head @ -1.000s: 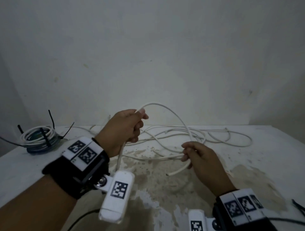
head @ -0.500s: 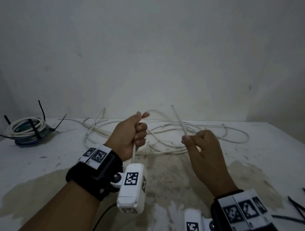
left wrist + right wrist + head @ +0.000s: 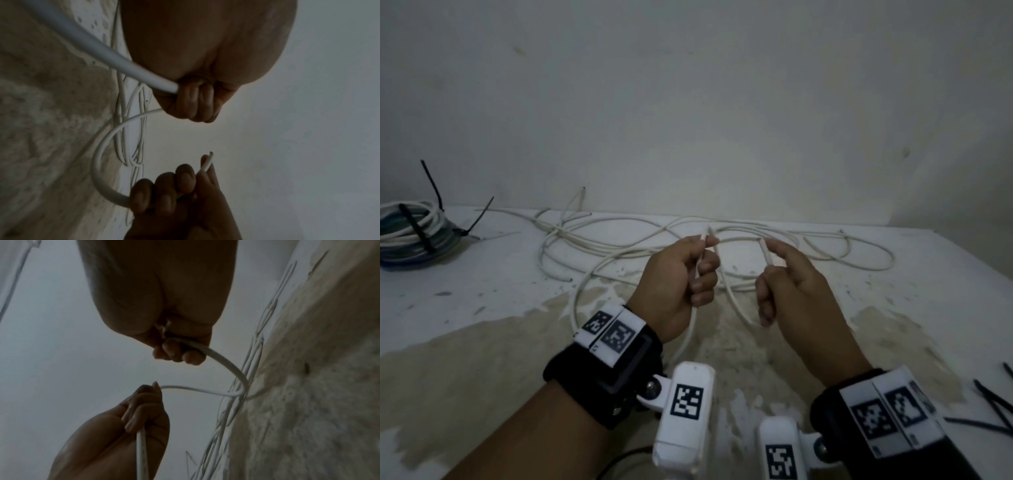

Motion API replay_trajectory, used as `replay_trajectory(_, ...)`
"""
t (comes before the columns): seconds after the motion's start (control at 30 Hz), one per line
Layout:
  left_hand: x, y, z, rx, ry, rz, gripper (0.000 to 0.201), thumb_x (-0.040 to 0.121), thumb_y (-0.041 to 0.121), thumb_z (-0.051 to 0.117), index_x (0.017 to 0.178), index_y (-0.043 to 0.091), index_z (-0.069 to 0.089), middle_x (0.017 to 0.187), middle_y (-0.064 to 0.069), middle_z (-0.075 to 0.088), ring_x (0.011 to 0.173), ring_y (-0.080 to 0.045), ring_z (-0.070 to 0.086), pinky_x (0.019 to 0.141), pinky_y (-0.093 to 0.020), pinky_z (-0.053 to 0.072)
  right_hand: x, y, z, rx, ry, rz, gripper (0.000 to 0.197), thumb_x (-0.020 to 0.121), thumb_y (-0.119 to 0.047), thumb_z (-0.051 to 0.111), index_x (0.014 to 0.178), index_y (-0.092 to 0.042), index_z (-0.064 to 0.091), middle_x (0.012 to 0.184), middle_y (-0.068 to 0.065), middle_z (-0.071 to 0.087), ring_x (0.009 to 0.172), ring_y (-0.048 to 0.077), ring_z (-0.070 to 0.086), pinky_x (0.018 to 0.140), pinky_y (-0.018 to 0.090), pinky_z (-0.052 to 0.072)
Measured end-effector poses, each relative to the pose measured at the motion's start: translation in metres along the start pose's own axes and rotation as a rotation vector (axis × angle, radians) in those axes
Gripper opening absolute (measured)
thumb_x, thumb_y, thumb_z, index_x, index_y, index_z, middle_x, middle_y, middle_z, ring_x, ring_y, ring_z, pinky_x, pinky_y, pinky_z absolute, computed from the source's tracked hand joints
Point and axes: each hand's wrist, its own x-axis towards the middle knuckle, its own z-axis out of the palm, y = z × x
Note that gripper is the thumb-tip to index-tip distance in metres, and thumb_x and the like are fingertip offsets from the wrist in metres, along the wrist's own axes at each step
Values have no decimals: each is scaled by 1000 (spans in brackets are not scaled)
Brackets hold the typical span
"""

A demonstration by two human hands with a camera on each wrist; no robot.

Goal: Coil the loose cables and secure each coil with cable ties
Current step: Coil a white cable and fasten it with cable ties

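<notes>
The right hand [image 3: 794,291] now clamps the cable [image 3: 734,301] end upright beside the left hand [image 3: 681,284], whose grip clamps it too: a first loop hangs between.

I see the white cable [image 3: 640,251] sprawled in loose loops across the desk [image 3: 482,301], one short U-shaped stretch lifted, beside a tied coil [image 3: 412,233] and black cable ties [image 3: 993,407].
</notes>
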Motion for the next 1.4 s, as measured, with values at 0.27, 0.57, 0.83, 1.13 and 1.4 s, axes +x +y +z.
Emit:
replay_trajectory(0.27,-9,-13,14,224,-12,78,24,94,1,30,105,2,51,58,2,45,43,-9,29,39,-19,19,3,5,0,237,4,175,24,98,-11,41,86,-12,61,58,-2,47,47,11,35,44,24,27)
replay_trajectory(0.57,-18,-38,23,512,-82,186,16,96,1,46,97,7,61,78,-9,61,59,-15,52,48,-20,39,9,7,1,620,-69,381,25,96,-16,39,82,-2,54,59,6,35,53,22,33,53,36,33)
replay_trajectory(0.83,-19,-41,21,597,-68,280,17,88,-4,58,100,5,65,81,-17,63,59,-12,57,51,-21,43,10,6,-2,624,-17,391,36,98,-37,43,84,-8,58,67,6,50,56,17,42,57,34,33)
replay_trajectory(1.13,-24,-48,27,654,-111,217,7,95,7,50,94,10,56,70,-11,53,54,-12,46,52,-24,39,15,5,-6,617,108,304,35,99,-34,42,90,-8,63,75,1,49,66,11,48,59,23,46)
replay_trajectory(1.4,-21,-53,25,800,-205,139,13,95,20,52,85,18,59,57,13,53,53,-5,45,57,-25,38,17,-17,-40,964,59,152,39,101,-35,30,85,-9,55,58,-4,40,48,9,37,52,23,38)
